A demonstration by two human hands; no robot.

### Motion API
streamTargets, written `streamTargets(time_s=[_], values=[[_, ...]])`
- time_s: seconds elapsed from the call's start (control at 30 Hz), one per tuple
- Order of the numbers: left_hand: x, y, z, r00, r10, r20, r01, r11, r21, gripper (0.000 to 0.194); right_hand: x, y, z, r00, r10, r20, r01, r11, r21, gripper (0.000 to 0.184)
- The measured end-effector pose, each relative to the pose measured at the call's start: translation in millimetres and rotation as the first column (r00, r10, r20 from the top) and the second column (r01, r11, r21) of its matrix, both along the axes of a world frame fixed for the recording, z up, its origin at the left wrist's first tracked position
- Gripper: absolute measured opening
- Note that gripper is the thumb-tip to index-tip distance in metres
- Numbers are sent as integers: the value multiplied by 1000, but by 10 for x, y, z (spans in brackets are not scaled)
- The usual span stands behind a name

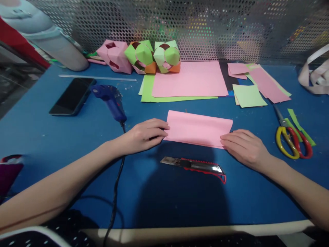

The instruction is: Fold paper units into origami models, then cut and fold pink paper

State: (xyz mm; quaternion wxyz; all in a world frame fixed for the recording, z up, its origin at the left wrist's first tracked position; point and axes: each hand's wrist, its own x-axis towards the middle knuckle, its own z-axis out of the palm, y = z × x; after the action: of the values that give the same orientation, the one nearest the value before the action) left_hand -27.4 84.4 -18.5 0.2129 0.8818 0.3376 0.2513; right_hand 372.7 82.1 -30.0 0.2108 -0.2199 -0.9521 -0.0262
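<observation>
A pink sheet of paper (197,128), folded over on itself with a rounded upper edge, lies in front of me on the blue table. At its left end, my left hand (146,135) pinches the edge between fingers and thumb. My right hand (243,145) grips the lower right corner, its thumb hidden. Just below the paper rests a box cutter (195,165) with its blade out, pointing left. Left of the paper is a blue hot glue gun (110,103), its black cord running under my left forearm.
Folded paper balls (140,56) stand at the back by a perforated metal panel (200,31). Pink sheets (190,79) lie over green ones. On the right are paper pieces (249,95) and scissors (288,140); on the left, a phone (73,96) and a bottle (59,44).
</observation>
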Motion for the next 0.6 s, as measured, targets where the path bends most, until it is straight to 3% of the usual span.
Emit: streamTargets(time_s=[0.4,0.6], values=[[18,-23,137,992,-76,-97,78,997,21,15,-13,-50,54,1000,2,17,-2,1000,23,29],[39,-20,128,987,-79,-142,84,996,33,14,-25,-44,77,999,-8,34,7,999,34,26]])
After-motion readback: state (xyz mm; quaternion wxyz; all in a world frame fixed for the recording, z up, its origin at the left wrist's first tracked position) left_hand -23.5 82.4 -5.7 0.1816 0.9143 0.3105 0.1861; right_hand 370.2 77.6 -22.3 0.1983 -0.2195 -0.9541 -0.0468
